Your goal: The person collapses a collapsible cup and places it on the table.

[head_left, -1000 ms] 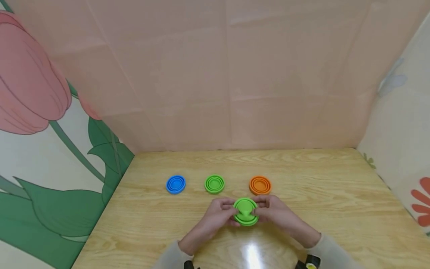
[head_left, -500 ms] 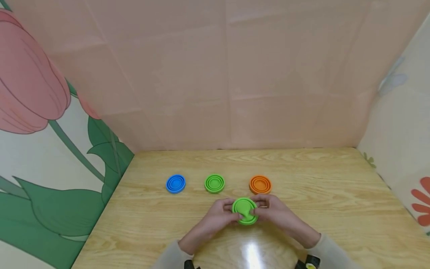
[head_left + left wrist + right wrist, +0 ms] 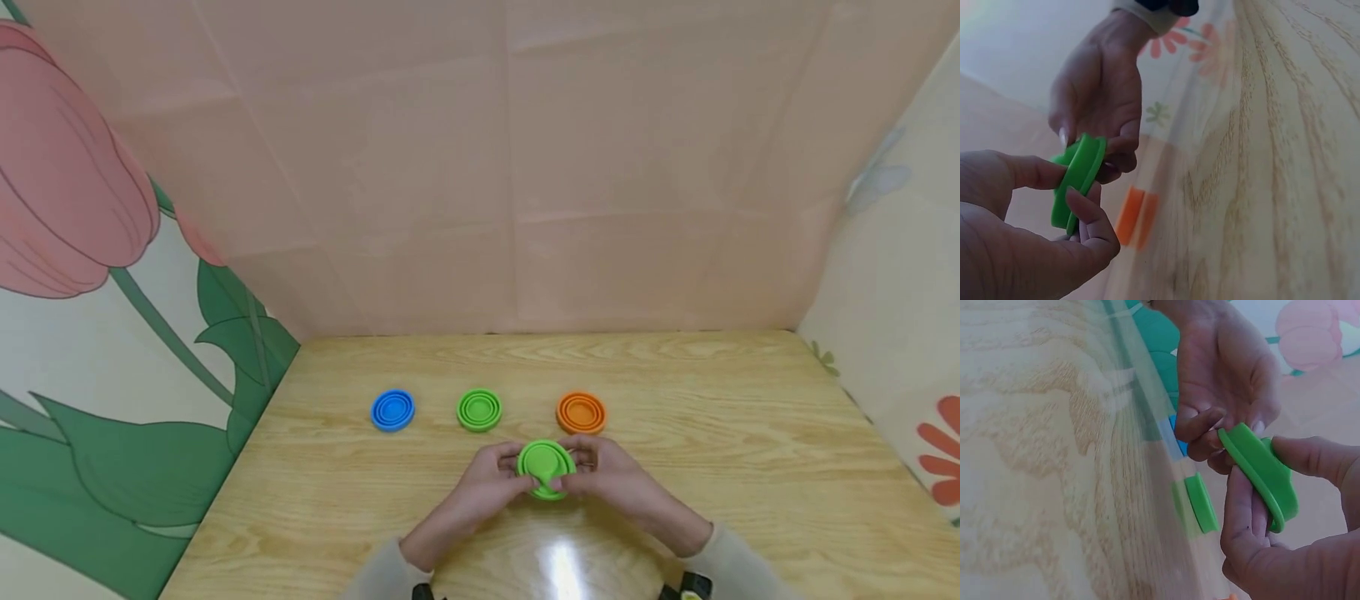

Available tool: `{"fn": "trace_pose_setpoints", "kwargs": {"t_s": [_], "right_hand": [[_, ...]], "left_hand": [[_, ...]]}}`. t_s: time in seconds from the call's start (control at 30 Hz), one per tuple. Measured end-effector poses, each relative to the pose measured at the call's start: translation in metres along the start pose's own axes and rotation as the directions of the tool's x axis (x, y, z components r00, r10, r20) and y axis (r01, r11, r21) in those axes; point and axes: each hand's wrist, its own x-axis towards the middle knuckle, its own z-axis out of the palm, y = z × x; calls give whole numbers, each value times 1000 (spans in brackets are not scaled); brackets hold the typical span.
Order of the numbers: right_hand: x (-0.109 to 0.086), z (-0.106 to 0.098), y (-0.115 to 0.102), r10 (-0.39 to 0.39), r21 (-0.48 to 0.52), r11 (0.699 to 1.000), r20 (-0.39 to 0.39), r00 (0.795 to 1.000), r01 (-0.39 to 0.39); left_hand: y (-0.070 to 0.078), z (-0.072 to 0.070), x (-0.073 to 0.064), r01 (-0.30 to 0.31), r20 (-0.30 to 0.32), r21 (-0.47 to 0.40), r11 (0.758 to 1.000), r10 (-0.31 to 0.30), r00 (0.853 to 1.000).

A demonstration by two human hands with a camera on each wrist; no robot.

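A round green collapsible cup (image 3: 544,461), folded flat with raised rings, is held up above the table between both hands. My left hand (image 3: 491,479) pinches its left edge, thumb on the near face and fingers behind. Across from it, my right hand (image 3: 603,473) grips the right edge the same way. Both thumbs press near the lower middle, where the face looks dented. In the left wrist view the cup (image 3: 1079,181) shows edge-on, rim facing away from the thumbs. The right wrist view shows the bulging side of the cup (image 3: 1263,472) under the thumb.
Behind the hands, a blue folded cup (image 3: 392,410), another green one (image 3: 479,410) and an orange one (image 3: 581,412) lie in a row on the wooden table (image 3: 300,500). The orange cup is closest to my right fingers. A pink cloth backdrop (image 3: 510,167) closes off the far edge.
The held green cup has shifted slightly left and turned a little. My right thumb has slid down and inward on its face, closer to the left thumb. The three cups behind stay put.
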Motion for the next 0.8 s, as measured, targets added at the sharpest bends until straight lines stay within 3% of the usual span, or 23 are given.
{"fn": "trace_pose_setpoints", "kwargs": {"t_s": [0.8], "right_hand": [[3, 1, 3, 8, -25, 1000, -78, 997, -10]], "left_hand": [[1, 3, -1, 16, 11, -9, 1000, -16, 1000]]}}
